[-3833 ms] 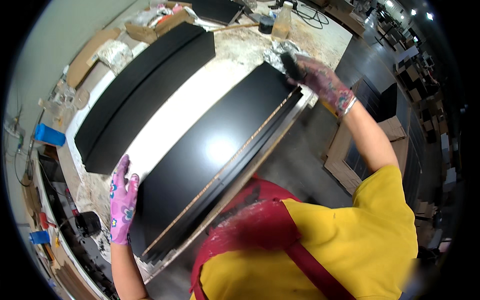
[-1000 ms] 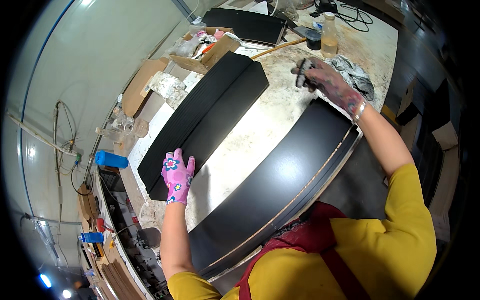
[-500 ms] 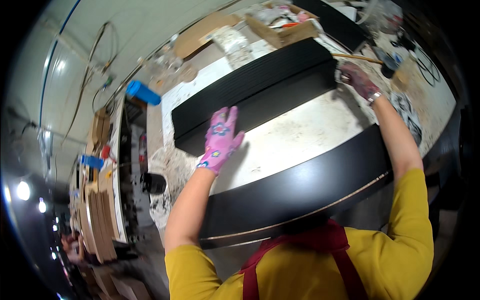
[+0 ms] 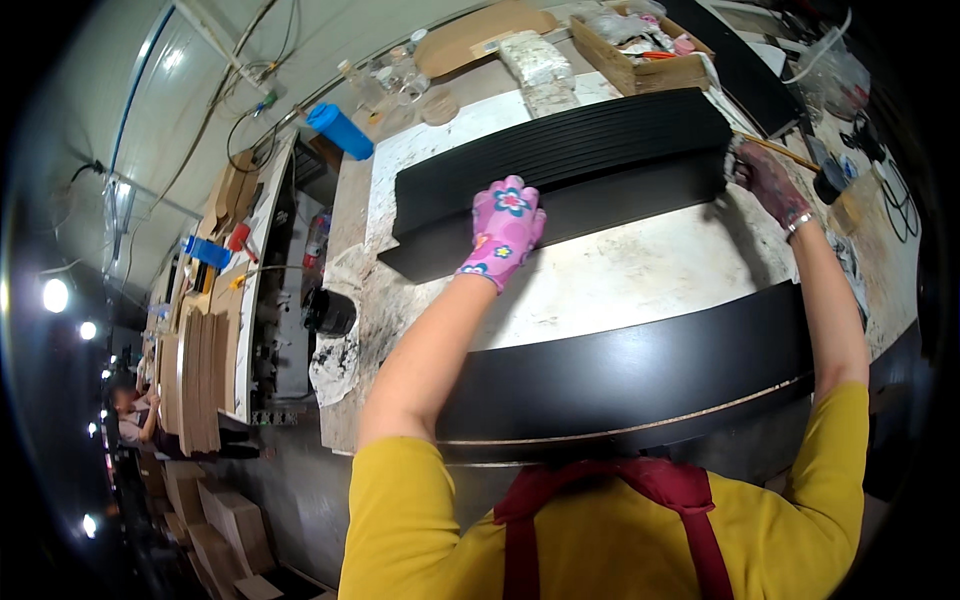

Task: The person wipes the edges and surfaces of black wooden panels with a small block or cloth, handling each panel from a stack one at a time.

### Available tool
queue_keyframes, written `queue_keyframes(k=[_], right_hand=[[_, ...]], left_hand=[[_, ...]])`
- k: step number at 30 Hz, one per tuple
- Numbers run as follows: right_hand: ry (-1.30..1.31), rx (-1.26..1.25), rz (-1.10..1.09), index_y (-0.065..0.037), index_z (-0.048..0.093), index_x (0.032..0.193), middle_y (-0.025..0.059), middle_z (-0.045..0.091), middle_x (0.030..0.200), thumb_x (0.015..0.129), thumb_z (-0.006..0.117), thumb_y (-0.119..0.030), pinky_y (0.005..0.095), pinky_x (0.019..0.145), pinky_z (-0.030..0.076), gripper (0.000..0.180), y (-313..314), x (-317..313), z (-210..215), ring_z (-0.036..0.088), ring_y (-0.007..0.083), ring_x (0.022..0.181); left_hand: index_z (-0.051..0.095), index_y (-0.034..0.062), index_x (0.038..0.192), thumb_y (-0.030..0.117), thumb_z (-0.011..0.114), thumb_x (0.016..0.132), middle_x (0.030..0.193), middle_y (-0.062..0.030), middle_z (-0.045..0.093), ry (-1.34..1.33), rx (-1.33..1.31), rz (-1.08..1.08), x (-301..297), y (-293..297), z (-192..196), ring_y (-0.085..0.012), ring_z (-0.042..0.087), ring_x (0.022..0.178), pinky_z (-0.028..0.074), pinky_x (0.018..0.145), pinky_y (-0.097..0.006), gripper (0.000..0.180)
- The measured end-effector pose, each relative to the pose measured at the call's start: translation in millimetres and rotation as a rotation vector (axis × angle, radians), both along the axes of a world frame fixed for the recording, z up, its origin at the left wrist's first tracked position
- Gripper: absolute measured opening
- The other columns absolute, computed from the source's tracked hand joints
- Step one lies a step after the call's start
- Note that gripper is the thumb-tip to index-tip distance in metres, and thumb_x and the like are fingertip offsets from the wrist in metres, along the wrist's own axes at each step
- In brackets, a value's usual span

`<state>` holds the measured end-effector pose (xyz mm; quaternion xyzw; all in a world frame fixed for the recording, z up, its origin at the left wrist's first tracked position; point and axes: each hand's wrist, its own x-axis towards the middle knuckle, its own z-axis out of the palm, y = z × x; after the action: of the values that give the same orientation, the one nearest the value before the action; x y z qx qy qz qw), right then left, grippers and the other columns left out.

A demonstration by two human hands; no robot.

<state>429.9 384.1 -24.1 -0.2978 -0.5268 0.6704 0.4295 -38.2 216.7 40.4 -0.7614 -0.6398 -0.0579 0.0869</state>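
A stack of long black boards (image 4: 570, 135) lies across the worktable. Its nearest board (image 4: 620, 205) sits slightly apart, and its left end juts toward me. My left hand (image 4: 507, 225), in a pink flowered glove, has its fingers bent together over this board's upper edge. At the stack's right end is my right hand (image 4: 768, 182), in a stained glove, its fingers curled in; something small and pale shows by the fingertips, too unclear to name. Closer to my body, a wide black panel (image 4: 640, 365) with a raw, light-coloured front edge lies along the table's near side.
Beyond the stack are a white, stained block (image 4: 535, 62), an open cardboard box (image 4: 650, 75) and a blue bottle (image 4: 340, 130). A black cup (image 4: 330, 312) stands left. At right are a dark small pot (image 4: 830, 183) and cables (image 4: 900, 205). Another person (image 4: 140, 415) stands far left.
My view has turned, shifting the scene rightward. The fingers of my left hand, stretched out before, are now bent over the nearest board, whose left end has come away from the stack.
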Motion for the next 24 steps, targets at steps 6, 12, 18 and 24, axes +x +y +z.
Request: queue_keyframes(k=[6, 12, 18, 24], right_hand=[[0.068, 0.123, -0.083, -0.005, 0.053, 0.136, 0.0060, 0.061, 0.128, 0.097, 0.063, -0.036, 0.0342, 0.100, 0.048, 0.050, -83, -5, 66, 0.059, 0.0154, 0.114], [0.123, 0.142, -0.179, 0.004, 0.046, 0.142, 0.0142, 0.065, 0.121, 0.098, 0.057, -0.030, 0.0306, 0.095, 0.051, 0.056, -197, 23, 140, 0.065, 0.0194, 0.108], [-0.010, 0.180, -0.467, 0.005, 0.041, 0.144, 0.0161, 0.065, 0.122, 0.098, 0.056, -0.031, 0.0322, 0.095, 0.052, 0.059, -272, 83, 138, 0.066, 0.0205, 0.103], [-0.248, 0.042, -0.669, 0.002, 0.057, 0.132, 0.0090, 0.066, 0.118, 0.095, 0.063, -0.026, 0.0279, 0.091, 0.047, 0.046, -291, 94, 132, 0.062, 0.0152, 0.102]], left_hand=[[0.067, 0.0130, 0.105, 0.027, 0.069, 0.088, 0.099, -0.0085, 0.068, -0.030, 0.046, -0.065, -4, -7, -24, -0.0312, 0.064, 0.097, 0.049, 0.076, -0.047, 0.022], [0.069, 0.0103, 0.109, 0.027, 0.067, 0.091, 0.103, -0.0113, 0.069, -0.136, 0.185, -0.129, -26, -21, 10, -0.0319, 0.066, 0.098, 0.054, 0.083, -0.044, 0.024], [0.067, 0.0032, 0.112, 0.019, 0.066, 0.095, 0.095, -0.0120, 0.069, -0.314, 0.091, -0.122, -26, -64, 163, -0.0238, 0.067, 0.087, 0.051, 0.083, -0.032, 0.024], [0.067, -0.0031, 0.110, 0.021, 0.063, 0.098, 0.091, -0.0019, 0.065, -0.775, -0.361, 0.053, -26, -127, 134, -0.0109, 0.059, 0.087, 0.048, 0.081, -0.026, 0.027]])
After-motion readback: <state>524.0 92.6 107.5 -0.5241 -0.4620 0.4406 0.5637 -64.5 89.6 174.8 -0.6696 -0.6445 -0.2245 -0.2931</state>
